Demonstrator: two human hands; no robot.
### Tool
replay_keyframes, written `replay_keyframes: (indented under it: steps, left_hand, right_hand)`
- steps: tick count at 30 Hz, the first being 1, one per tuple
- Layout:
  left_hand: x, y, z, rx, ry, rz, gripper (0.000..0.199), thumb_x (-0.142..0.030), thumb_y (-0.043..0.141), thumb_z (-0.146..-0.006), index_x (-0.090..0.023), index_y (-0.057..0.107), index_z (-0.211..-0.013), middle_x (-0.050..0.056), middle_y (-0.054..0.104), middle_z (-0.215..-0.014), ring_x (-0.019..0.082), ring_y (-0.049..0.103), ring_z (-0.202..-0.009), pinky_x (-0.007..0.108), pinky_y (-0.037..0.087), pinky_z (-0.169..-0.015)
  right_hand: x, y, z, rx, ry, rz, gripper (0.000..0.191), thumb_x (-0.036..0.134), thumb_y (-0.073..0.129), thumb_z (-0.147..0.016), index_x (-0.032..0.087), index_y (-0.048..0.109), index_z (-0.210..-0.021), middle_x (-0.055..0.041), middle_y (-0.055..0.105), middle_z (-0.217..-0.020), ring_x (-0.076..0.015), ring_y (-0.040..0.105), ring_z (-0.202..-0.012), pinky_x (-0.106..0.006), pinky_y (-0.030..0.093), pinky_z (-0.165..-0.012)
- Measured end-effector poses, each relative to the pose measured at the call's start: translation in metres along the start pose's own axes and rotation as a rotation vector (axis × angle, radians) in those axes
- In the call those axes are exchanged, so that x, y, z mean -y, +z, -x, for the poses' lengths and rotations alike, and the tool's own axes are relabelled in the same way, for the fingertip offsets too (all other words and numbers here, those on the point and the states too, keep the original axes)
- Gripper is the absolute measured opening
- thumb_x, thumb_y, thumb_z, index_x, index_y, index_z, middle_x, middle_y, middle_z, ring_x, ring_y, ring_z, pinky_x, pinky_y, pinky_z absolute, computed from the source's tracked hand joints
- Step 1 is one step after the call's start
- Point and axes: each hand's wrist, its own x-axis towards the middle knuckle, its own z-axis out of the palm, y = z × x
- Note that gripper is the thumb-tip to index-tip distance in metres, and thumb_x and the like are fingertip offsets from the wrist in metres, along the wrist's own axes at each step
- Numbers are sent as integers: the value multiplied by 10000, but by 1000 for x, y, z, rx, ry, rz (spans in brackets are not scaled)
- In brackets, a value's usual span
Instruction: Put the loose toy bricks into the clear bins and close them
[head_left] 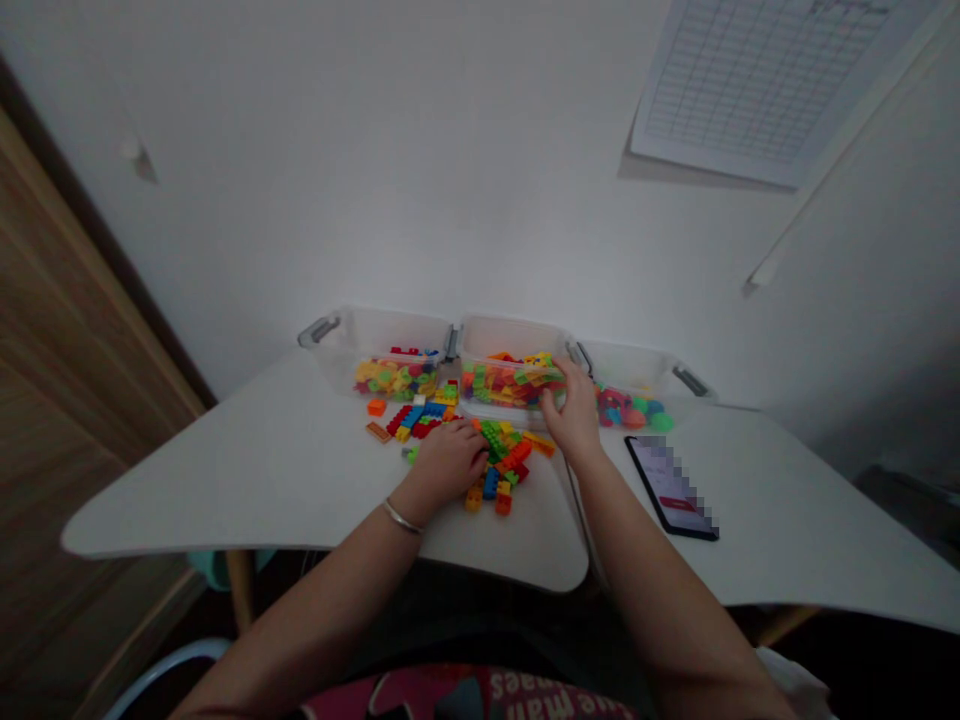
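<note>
OK, your right hand (576,412), half open at the middle bin (514,338), hold unclear, might tip it by snagging, while your left hand (450,462), loosely curled, hold hidden, could scatter bricks (491,484) in front of that bin by sweeping sideways.

Three clear bins (517,335), one phone (667,485), one bracelet (401,517) and one gridded sheet (750,100) can be counted.
</note>
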Motion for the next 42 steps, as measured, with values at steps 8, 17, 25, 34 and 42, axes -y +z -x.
replay_keyframes:
  steps: [8,17,25,34,42]
  left_hand:
    - [-1,-1,0,10,-1,10,174,-259,559,-886,-169,708,-894,99,704,-958,251,600,-1021,403,483,-922]
    - [-2,-2,0,7,-9,-18,182,-272,550,-894,-175,702,-871,93,700,-943,245,603,-989,394,489,-894]
    - [-3,-4,0,2,0,-2,170,-254,562,-887,-168,708,-878,98,707,-947,244,610,-988,398,488,-913]
    - [0,0,0,7,-5,-7,191,-267,549,-895,-174,715,-892,92,708,-958,243,603,-1018,398,482,-932]
    - [1,0,0,-2,-13,18,190,-274,552,-892,-173,713,-898,93,700,-955,243,602,-1017,394,485,-914]
  right_hand:
    - [3,-7,59,162,115,10,222,181,492,-793,198,578,-997,-117,613,-1072,-264,549,-1078,-442,440,-992]
    - [-15,-11,81,438,239,42,275,171,574,-759,171,628,-1029,-90,672,-1039,-233,595,-955,-392,471,-904]
    - [-17,-7,82,423,282,16,137,219,580,-796,180,628,-919,-62,682,-877,-209,585,-795,-340,469,-747]
    - [-10,-10,80,256,436,-167,209,408,617,-761,231,519,-813,27,547,-659,-168,507,-588,-287,407,-566]
    - [-14,-36,35,-171,404,-315,256,408,638,-764,219,487,-850,-25,602,-846,-151,540,-683,-305,476,-675]
